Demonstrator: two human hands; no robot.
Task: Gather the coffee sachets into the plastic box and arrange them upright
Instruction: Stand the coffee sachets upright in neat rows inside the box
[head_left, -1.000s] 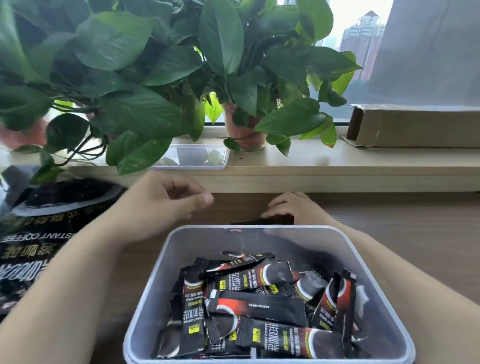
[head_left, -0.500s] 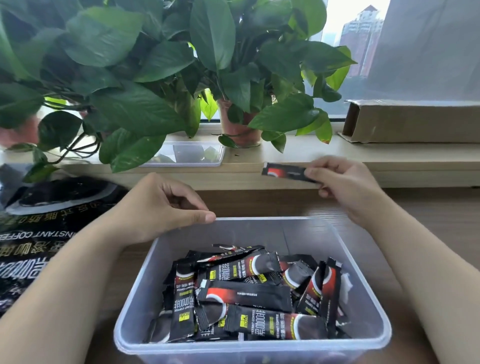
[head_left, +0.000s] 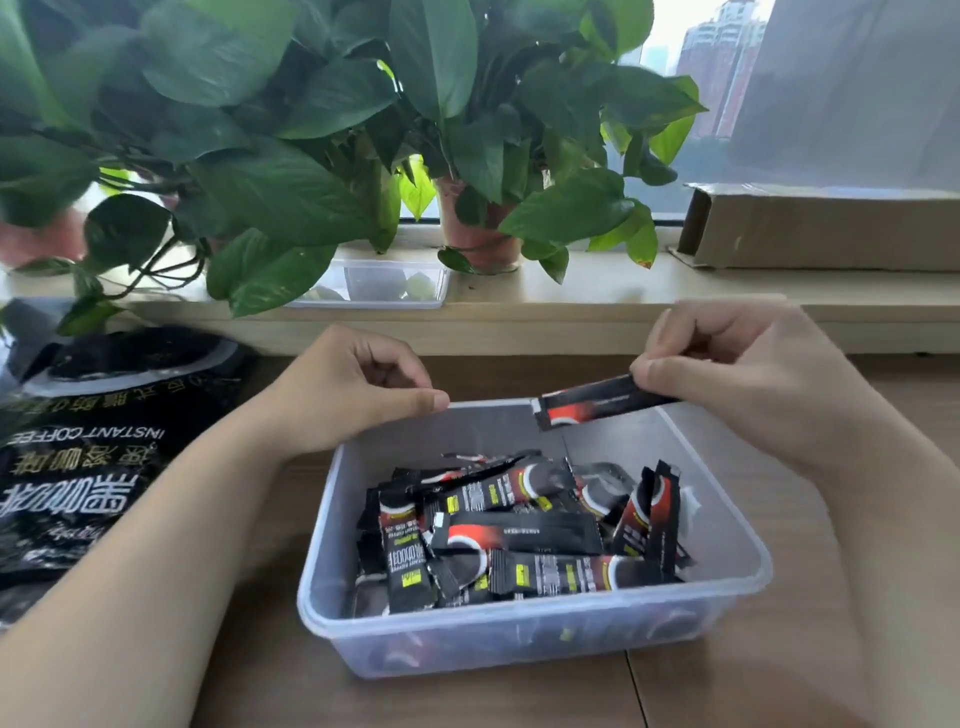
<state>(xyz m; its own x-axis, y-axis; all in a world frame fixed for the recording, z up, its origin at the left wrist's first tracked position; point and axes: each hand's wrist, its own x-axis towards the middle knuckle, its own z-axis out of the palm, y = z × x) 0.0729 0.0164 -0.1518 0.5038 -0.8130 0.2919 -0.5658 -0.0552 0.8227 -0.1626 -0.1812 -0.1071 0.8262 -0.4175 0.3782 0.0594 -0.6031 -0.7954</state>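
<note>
From the head view, your right hand (head_left: 737, 384) pinches one end of a coffee sachet (head_left: 597, 402) between thumb and fingers, holding it nearly level just above the far right rim of the plastic box (head_left: 519, 618), probably so you can drop it in. Your left hand (head_left: 353, 389) is curled and empty, its thumb tip at the far left rim, perhaps to steady the box on the table (head_left: 779, 675). The other sachets (head_left: 519, 535) lie in a flat jumble inside, so the upright arranging is not yet done.
</note>
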